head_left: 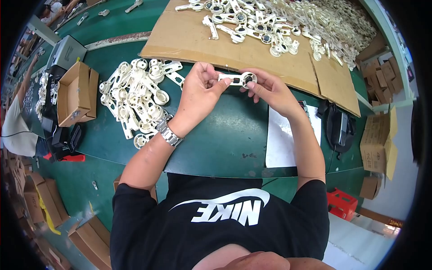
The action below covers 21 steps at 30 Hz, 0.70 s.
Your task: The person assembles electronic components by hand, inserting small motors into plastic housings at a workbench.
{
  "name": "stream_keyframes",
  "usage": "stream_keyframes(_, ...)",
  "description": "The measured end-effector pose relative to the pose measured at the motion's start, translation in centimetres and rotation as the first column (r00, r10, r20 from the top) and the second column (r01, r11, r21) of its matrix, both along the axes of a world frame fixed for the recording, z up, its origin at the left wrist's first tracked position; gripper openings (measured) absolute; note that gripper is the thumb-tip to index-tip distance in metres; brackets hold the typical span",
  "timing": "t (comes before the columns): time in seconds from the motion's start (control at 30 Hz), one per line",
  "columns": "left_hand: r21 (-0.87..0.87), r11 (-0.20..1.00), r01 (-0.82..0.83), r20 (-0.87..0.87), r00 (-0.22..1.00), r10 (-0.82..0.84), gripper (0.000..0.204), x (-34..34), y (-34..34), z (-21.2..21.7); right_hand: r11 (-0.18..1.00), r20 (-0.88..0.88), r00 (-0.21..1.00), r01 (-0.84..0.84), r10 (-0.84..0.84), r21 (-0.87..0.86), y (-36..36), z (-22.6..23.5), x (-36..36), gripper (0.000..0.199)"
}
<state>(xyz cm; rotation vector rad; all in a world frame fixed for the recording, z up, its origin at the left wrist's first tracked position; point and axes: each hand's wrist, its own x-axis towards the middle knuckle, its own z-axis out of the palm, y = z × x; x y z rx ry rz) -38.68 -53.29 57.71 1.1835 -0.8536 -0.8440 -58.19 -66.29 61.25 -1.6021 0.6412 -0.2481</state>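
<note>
Above the dark green table (216, 139), the left hand (198, 92) and right hand (265, 90) together pinch a cream plastic bracket with a round socket (237, 79), fingers closed on its two ends. Keeping it level and steady should help. Left lies a heap of cream plastic brackets (135, 101); beyond, a brown cardboard sheet (202, 40).

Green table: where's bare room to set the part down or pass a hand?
Bare green table lies below both hands, between the pile of cream parts on the left and the white sheet on the right. The near half of the cardboard sheet is bare too. Crowded: its far right, heaped with assembled parts.
</note>
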Motion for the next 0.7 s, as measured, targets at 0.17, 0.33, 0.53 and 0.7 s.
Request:
stream_keyframes(0.17, 0.008, 1.000, 0.028, -0.012, 1.000, -0.028, 0.030, -0.1, 0.1, 0.4, 0.959, -0.052, 0.998, -0.035, 0.021, -0.280, 0.2, 0.0, -0.2, 0.041)
stream_keyframes(0.33, 0.004, 0.999, 0.045, -0.020, 0.999, -0.045, 0.031, 0.0, 0.1, 0.3, 0.921, -0.221, 0.975, -0.064, -0.024, -0.384, 0.9, 1.6, 0.0, 0.035)
stream_keyframes(0.53, -0.016, 0.997, 0.074, -0.010, 0.997, -0.074, 0.030, -0.3, 0.1, 0.5, 0.954, -0.019, 0.997, 0.061, -0.070, -0.294, 0.2, -1.9, 0.1, 0.031)
stream_keyframes(0.7, -0.048, 0.997, 0.058, -0.047, 0.997, -0.060, 0.030, -0.2, 0.1, 0.3, 0.995, 0.020, 0.995, 0.098, -0.098, 0.002, 0.3, 0.0, 0.3, 0.029)
